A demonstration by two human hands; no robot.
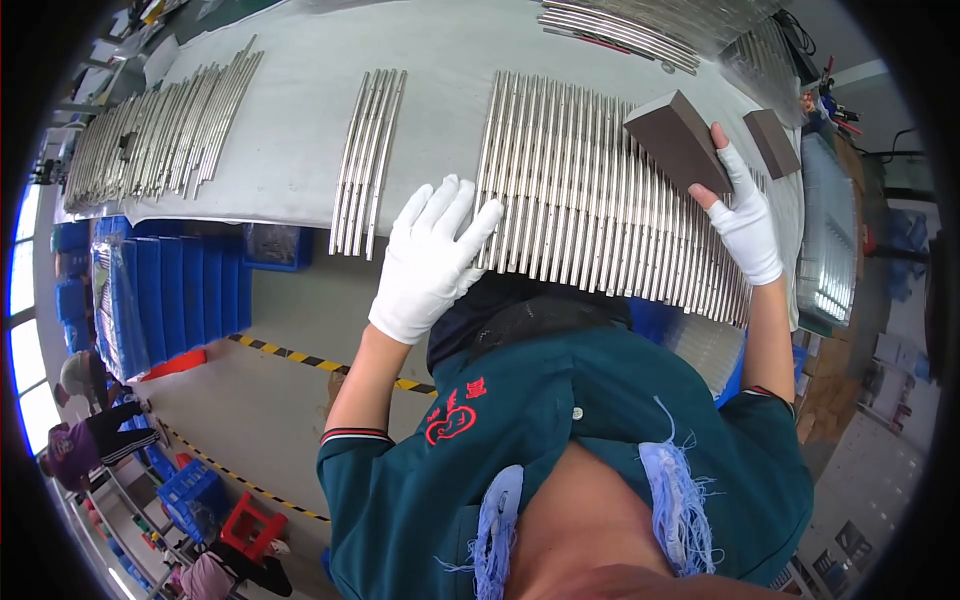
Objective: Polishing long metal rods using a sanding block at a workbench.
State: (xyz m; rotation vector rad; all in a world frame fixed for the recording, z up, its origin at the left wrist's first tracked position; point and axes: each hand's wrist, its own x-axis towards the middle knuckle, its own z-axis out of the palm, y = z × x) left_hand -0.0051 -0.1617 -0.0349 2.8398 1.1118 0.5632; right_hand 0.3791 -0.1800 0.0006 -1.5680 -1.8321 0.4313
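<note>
A wide row of slim silvery metal rods (pixel 565 190) lies side by side on a pale-covered table (pixel 440 110) in front of me. My left hand (pixel 428 255), in a white glove, rests at the row's left edge with its fingers stretched out, touching the outermost rods. My right hand (pixel 748 225) wears a white glove with two bare fingertips. Its fingers grip a brown sanding block (pixel 680 145) with a light grey end, tilted over the right part of the row. The rods beneath the block are partly hidden.
Several rods (pixel 368 165) lie apart left of the row, and a larger pile of rods (pixel 165 140) sits at far left. A second brown block (pixel 771 143) lies at right. More rods (pixel 620 35) are at the back. Blue bins (pixel 190 290) stand below the table.
</note>
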